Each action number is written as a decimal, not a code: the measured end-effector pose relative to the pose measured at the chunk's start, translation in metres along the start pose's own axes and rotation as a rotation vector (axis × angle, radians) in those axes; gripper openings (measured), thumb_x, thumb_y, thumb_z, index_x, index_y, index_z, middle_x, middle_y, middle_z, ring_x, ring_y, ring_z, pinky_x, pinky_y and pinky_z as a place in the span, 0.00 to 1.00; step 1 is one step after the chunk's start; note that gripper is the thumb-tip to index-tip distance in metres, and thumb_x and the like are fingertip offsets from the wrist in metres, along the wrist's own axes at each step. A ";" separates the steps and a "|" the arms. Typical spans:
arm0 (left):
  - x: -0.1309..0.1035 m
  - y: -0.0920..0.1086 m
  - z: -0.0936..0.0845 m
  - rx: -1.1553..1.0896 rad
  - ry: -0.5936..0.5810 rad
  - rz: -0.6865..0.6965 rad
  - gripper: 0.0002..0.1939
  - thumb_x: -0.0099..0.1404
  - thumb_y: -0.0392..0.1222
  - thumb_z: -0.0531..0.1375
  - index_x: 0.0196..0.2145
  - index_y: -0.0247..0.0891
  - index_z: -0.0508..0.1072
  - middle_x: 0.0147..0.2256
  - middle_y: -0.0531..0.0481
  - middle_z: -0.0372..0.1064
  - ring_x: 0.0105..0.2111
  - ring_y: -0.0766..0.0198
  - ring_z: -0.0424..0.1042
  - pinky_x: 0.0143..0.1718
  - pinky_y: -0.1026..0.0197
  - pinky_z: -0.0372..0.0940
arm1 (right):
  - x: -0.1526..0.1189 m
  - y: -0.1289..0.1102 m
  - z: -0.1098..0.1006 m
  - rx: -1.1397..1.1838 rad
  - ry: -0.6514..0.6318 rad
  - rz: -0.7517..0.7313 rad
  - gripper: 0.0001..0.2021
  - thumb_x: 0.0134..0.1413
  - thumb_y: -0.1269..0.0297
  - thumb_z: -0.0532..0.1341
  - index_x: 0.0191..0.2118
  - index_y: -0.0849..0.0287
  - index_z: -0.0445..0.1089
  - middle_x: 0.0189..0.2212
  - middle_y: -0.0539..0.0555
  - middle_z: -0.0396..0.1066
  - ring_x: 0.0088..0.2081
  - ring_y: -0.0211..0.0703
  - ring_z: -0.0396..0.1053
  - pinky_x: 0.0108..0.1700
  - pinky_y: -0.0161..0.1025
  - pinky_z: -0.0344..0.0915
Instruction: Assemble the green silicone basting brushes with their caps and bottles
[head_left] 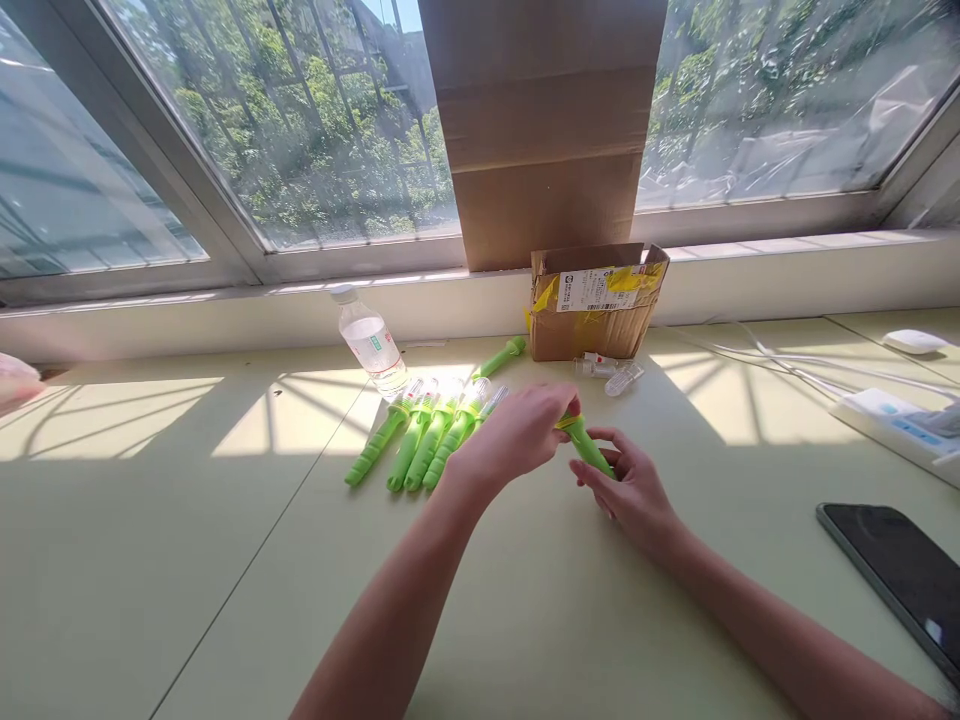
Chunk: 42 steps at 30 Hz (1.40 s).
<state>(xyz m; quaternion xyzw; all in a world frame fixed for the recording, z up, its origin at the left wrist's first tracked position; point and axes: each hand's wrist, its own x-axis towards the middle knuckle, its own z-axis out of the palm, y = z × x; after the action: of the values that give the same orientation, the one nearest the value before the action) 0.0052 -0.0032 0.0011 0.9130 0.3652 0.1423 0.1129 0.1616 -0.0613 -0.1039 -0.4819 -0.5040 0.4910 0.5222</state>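
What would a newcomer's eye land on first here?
The bright green, yellow-collared, plastic-looking tube, held by the left hand and right hand just right of centre. Next, the row of clear-topped green tubes lying to the left of the hands, then the open, yellow-taped brown cardboard box standing behind them.

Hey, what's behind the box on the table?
Behind the box, a cardboard sheet rises above it and the white wall shows on either side. Anything lower down is covered by the box, so unseen.
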 end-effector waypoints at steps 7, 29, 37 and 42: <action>0.001 0.000 0.001 0.006 0.035 0.009 0.02 0.63 0.36 0.58 0.34 0.38 0.66 0.35 0.50 0.69 0.35 0.61 0.69 0.32 0.62 0.61 | -0.001 0.001 0.001 -0.042 0.101 -0.067 0.15 0.52 0.52 0.65 0.38 0.58 0.66 0.27 0.48 0.65 0.22 0.34 0.58 0.21 0.32 0.56; 0.001 0.000 -0.001 -0.012 0.032 0.030 0.02 0.63 0.36 0.58 0.35 0.38 0.67 0.34 0.50 0.69 0.35 0.60 0.69 0.32 0.62 0.61 | -0.001 0.004 0.000 0.020 0.047 -0.033 0.18 0.53 0.49 0.64 0.42 0.56 0.63 0.25 0.47 0.66 0.16 0.32 0.52 0.16 0.31 0.50; 0.000 -0.002 -0.001 -0.027 0.000 0.015 0.03 0.63 0.33 0.56 0.36 0.38 0.67 0.36 0.49 0.70 0.37 0.60 0.70 0.31 0.63 0.62 | 0.001 0.003 -0.001 -0.035 0.014 -0.109 0.15 0.59 0.49 0.59 0.38 0.58 0.66 0.30 0.52 0.68 0.25 0.38 0.62 0.24 0.34 0.58; 0.000 0.000 -0.002 -0.018 0.014 0.014 0.01 0.64 0.35 0.56 0.34 0.38 0.67 0.34 0.49 0.69 0.36 0.60 0.69 0.31 0.62 0.61 | 0.000 0.003 -0.001 0.006 -0.021 -0.086 0.16 0.61 0.49 0.55 0.38 0.58 0.66 0.28 0.51 0.67 0.24 0.36 0.60 0.23 0.33 0.55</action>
<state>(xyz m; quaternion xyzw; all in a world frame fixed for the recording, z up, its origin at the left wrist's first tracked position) 0.0046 -0.0024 0.0029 0.9135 0.3582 0.1528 0.1178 0.1622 -0.0607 -0.1068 -0.4531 -0.5283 0.4744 0.5391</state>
